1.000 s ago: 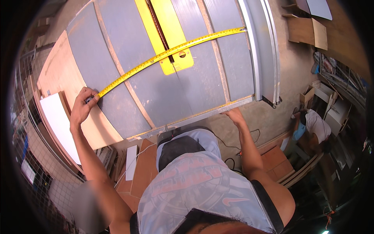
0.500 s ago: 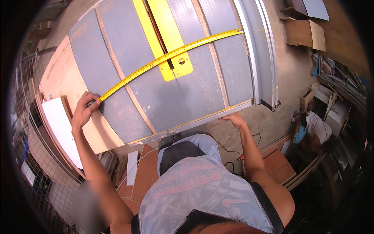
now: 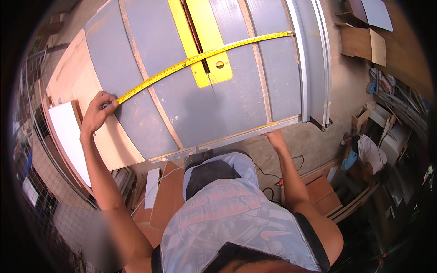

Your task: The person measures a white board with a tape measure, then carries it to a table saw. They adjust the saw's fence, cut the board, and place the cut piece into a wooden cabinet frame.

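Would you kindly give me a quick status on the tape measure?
Left hand holding tape measure; right hand at grey table near edge. Tape stretched across table, over yellow plate. Nothing on it.

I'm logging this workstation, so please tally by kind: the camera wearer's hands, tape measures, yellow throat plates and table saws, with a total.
Hands: 2, the left hand and the right hand
Tape measure: 1
Yellow throat plate: 1
Table saw: 1
Total: 5

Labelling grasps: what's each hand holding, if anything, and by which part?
Left hand: yellow tape measure, gripped at its left end. Right hand: at the metal front rail, partly hidden; can't tell whether it grips.
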The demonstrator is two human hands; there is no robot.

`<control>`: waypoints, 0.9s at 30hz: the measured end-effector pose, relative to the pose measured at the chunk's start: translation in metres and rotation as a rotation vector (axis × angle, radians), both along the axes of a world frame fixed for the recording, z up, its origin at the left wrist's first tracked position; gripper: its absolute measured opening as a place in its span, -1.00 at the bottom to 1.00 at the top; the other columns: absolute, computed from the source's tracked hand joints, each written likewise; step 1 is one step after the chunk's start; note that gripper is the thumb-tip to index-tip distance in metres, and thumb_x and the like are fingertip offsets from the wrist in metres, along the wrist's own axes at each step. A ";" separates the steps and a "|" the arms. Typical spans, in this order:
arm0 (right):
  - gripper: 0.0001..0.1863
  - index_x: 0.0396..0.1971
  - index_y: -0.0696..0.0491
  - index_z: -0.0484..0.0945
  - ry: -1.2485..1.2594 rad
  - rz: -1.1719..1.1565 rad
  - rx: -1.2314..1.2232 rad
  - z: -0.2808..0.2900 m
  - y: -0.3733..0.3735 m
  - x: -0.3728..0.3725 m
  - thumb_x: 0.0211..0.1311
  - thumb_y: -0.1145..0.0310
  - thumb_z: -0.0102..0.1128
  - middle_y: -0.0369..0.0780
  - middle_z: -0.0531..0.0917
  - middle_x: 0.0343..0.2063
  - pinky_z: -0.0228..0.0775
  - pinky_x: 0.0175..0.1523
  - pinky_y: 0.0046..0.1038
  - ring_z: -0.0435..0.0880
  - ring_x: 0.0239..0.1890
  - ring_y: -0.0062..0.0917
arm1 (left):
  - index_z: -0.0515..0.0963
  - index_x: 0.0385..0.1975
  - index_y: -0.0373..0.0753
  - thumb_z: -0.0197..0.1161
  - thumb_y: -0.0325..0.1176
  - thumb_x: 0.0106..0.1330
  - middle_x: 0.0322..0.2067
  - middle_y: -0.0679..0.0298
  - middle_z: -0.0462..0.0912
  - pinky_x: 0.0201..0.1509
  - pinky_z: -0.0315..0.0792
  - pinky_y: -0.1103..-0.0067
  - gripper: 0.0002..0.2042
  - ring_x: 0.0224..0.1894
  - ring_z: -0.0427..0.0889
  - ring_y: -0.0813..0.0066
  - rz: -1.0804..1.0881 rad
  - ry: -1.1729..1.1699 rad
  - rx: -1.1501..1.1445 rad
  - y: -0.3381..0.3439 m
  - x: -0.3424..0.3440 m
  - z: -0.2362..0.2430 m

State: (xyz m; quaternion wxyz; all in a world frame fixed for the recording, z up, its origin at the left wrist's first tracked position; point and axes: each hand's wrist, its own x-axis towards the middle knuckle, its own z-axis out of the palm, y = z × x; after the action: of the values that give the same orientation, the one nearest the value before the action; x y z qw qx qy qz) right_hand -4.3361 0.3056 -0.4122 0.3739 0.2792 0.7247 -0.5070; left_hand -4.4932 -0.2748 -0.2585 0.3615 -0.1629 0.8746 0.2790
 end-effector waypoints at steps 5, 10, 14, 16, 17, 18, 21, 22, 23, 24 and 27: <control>-0.49 -0.01 0.26 0.56 -0.005 -0.025 -0.035 0.002 -0.003 -0.002 -0.06 0.46 0.37 -0.10 0.64 -0.03 0.35 0.14 -0.37 0.57 0.02 -0.36 | 0.51 -0.34 -0.35 0.25 -0.32 0.33 -0.32 0.35 0.38 -0.24 0.31 0.61 -0.80 -0.37 0.39 0.58 -0.045 0.078 0.009 -0.007 -0.002 -0.005; -0.51 -0.02 0.27 0.56 -0.011 0.001 -0.013 0.002 -0.001 -0.003 -0.05 0.47 0.36 -0.11 0.64 -0.04 0.36 0.14 -0.37 0.57 0.01 -0.37 | 0.53 -0.31 -0.35 0.25 -0.32 0.33 -0.29 0.33 0.41 -0.15 0.33 0.60 -0.81 -0.29 0.42 0.55 -0.020 0.114 0.036 -0.012 0.000 -0.009; -0.52 -0.03 0.27 0.56 -0.042 -0.005 -0.002 0.010 -0.005 -0.008 -0.04 0.47 0.35 -0.11 0.65 -0.05 0.36 0.13 -0.38 0.57 0.00 -0.39 | 0.53 -0.29 -0.35 0.25 -0.32 0.33 -0.26 0.33 0.43 -0.09 0.33 0.60 -0.81 -0.23 0.43 0.53 -0.049 0.091 0.005 -0.012 -0.006 -0.007; -0.51 -0.01 0.25 0.55 -0.036 0.007 -0.004 0.008 -0.003 -0.006 -0.02 0.45 0.33 -0.15 0.63 -0.07 0.38 0.10 -0.40 0.56 -0.03 -0.43 | 0.53 -0.30 -0.35 0.25 -0.32 0.32 -0.26 0.33 0.42 -0.09 0.32 0.60 -0.81 -0.22 0.42 0.54 -0.055 0.106 0.041 -0.016 -0.008 -0.009; -0.50 0.00 0.24 0.54 -0.024 0.026 -0.009 0.002 0.000 -0.002 -0.01 0.43 0.31 -0.18 0.62 -0.08 0.39 0.06 -0.42 0.55 -0.05 -0.46 | 0.53 -0.30 -0.35 0.25 -0.31 0.32 -0.26 0.32 0.43 -0.07 0.31 0.59 -0.80 -0.22 0.42 0.52 -0.052 0.102 0.042 -0.018 -0.009 -0.010; -0.49 0.02 0.23 0.52 -0.012 0.047 -0.015 -0.001 0.001 -0.001 0.00 0.41 0.29 -0.22 0.61 -0.10 0.40 0.02 -0.44 0.54 -0.08 -0.50 | 0.53 -0.30 -0.35 0.25 -0.30 0.31 -0.26 0.31 0.44 -0.06 0.30 0.58 -0.80 -0.21 0.42 0.50 -0.047 0.097 0.043 -0.019 -0.010 -0.010; -0.53 -0.01 0.22 0.53 -0.009 0.054 0.000 -0.006 0.005 0.003 0.01 0.41 0.29 -0.24 0.61 -0.13 0.40 -0.01 -0.45 0.53 -0.12 -0.51 | 0.52 -0.32 -0.33 0.25 -0.30 0.31 -0.28 0.33 0.41 -0.09 0.29 0.60 -0.80 -0.23 0.39 0.52 -0.065 0.099 0.034 -0.017 -0.014 -0.008; -0.54 -0.02 0.22 0.54 -0.011 0.056 0.003 -0.006 0.005 0.003 0.01 0.41 0.28 -0.24 0.61 -0.15 0.40 -0.01 -0.45 0.53 -0.13 -0.52 | 0.51 -0.33 -0.33 0.26 -0.31 0.31 -0.29 0.35 0.39 -0.10 0.29 0.61 -0.81 -0.25 0.38 0.54 -0.076 0.102 0.029 -0.016 -0.016 -0.007; -0.55 -0.03 0.22 0.54 -0.013 0.059 0.007 -0.006 0.005 0.003 0.01 0.42 0.28 -0.25 0.60 -0.16 0.40 -0.02 -0.45 0.52 -0.14 -0.52 | 0.51 -0.33 -0.33 0.25 -0.31 0.31 -0.29 0.35 0.39 -0.10 0.29 0.61 -0.81 -0.25 0.38 0.55 -0.071 0.102 0.039 -0.016 -0.016 -0.008; -0.56 -0.04 0.22 0.54 -0.015 0.062 0.011 -0.005 0.005 0.002 0.01 0.42 0.28 -0.25 0.60 -0.17 0.39 -0.03 -0.44 0.52 -0.15 -0.52 | 0.51 -0.33 -0.33 0.25 -0.31 0.31 -0.29 0.35 0.39 -0.11 0.29 0.61 -0.81 -0.25 0.38 0.55 -0.065 0.101 0.049 -0.017 -0.017 -0.008; -0.52 0.00 0.23 0.53 -0.017 0.068 0.010 -0.002 0.003 0.000 0.02 0.42 0.28 -0.23 0.61 -0.12 0.39 0.03 -0.44 0.53 -0.09 -0.50 | 0.53 -0.31 -0.33 0.26 -0.30 0.30 -0.27 0.33 0.42 -0.06 0.29 0.59 -0.81 -0.21 0.40 0.50 -0.069 0.073 0.034 -0.017 -0.019 -0.007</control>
State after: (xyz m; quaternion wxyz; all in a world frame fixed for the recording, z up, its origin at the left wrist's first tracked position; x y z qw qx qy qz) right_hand -4.3357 0.3090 -0.4145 0.3956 0.2604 0.7331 -0.4882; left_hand -4.5126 -0.2918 -0.2655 0.3413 -0.1164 0.8874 0.2871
